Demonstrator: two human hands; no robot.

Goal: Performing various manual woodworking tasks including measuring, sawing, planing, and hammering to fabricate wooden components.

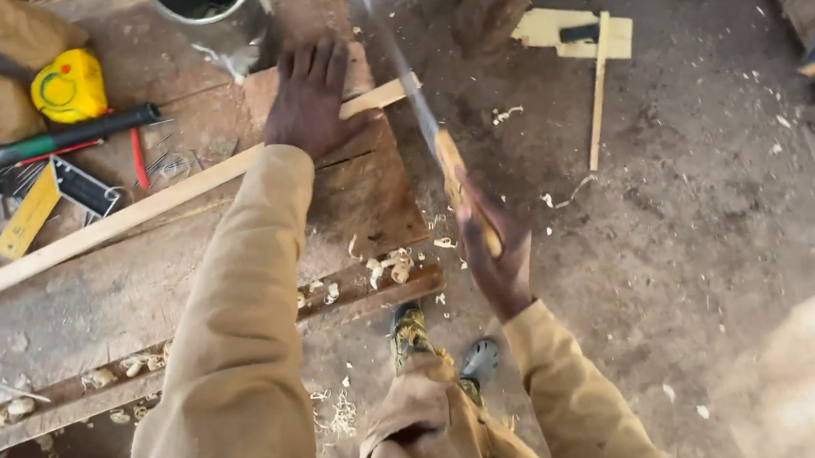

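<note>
head view:
left hand [310,97]: flat, fingers spread, pressing the strip [148,207] onto the desk [125,287]
strip: lies diagonally across desk, far end at desk edge, by the blade
right hand [493,252]: fingers clenched round the saw [431,127] handle
saw: blade blurred, angled up and away, meets strip end just beyond left hand
desk clutter: tape [69,86], hammer [57,141], nails, shavings
floor [695,238]: dusty, scraps

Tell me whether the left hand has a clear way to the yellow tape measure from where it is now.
Probably yes. The left hand presses flat on the wooden strip, holding nothing. The yellow tape measure lies further left on the workbench, with only a hammer and nails low between them.
</note>
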